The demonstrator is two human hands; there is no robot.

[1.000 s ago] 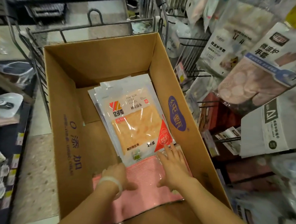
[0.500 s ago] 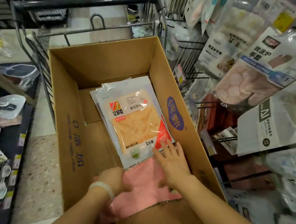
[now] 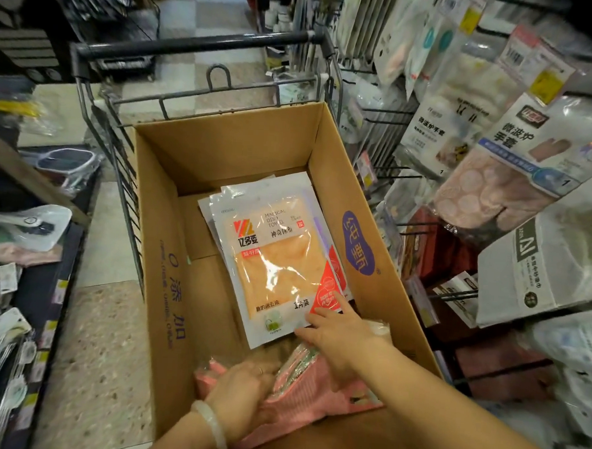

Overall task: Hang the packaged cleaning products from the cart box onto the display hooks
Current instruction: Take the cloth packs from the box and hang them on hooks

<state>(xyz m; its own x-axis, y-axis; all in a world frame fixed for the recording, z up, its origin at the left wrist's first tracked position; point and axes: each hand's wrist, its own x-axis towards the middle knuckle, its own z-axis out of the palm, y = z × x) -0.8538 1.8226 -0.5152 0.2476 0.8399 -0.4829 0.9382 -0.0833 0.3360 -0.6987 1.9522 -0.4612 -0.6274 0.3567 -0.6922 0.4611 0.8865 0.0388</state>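
An open cardboard box sits in a wire cart. Inside lies a small stack of orange dish-towel packets, flat on the box floor. At the near end is a bundle of pink packaged cloths, now tilted up. My left hand, with a pale bracelet on its wrist, grips the pink bundle's left side. My right hand rests with fingers spread on the bundle's top, its fingertips touching the lower edge of the top orange packet.
The cart's dark handle bar and wire frame ring the box. Display hooks with hanging packaged gloves crowd the right side. A low shelf of goods runs along the left, with speckled floor between.
The pink bundle has been lifted and tilted up off the box floor. My left hand has closed around its left side; my right hand has stayed on top near the orange packet.
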